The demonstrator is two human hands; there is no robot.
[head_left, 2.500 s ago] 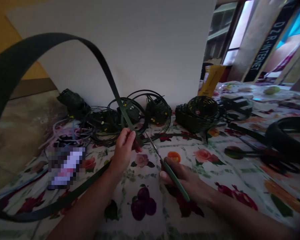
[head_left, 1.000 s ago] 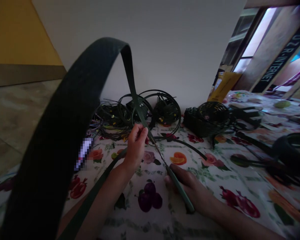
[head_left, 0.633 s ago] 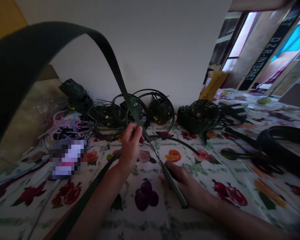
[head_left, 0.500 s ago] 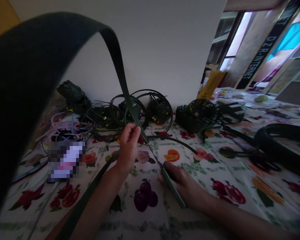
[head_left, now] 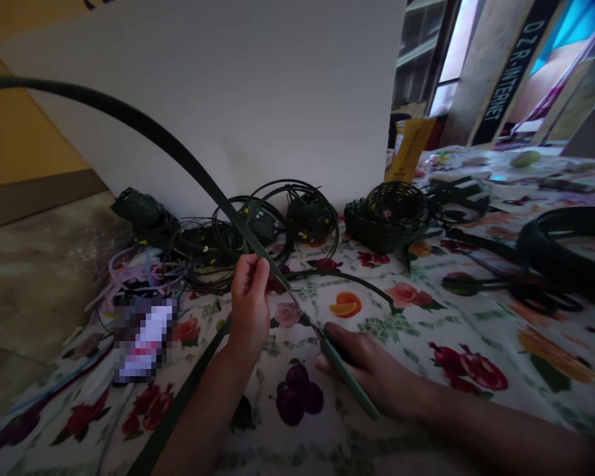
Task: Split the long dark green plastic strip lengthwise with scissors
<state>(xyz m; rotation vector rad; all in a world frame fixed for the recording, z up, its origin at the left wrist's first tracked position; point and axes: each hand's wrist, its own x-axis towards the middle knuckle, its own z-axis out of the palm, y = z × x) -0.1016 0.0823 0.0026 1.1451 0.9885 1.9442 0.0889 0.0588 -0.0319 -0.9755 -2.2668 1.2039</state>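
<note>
The head view showed the left hand (head_left: 250,294) pinched on a dark green strip (head_left: 188,162), seemingly to steady its end at the tip of the green-handled blade (head_left: 333,354) that the right hand (head_left: 364,360) gripped. The strip arched up leftward above the worktop (head_left: 327,430), its length led away from the blade; woven baskets (head_left: 371,228) stood behind, perhaps set back for elbow room.

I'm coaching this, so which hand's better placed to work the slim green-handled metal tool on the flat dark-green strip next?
Probably the right hand: it grips the slim green-handled metal tool, angled toward the flat dark-green strip. The left hand is pinching that strip.
</note>
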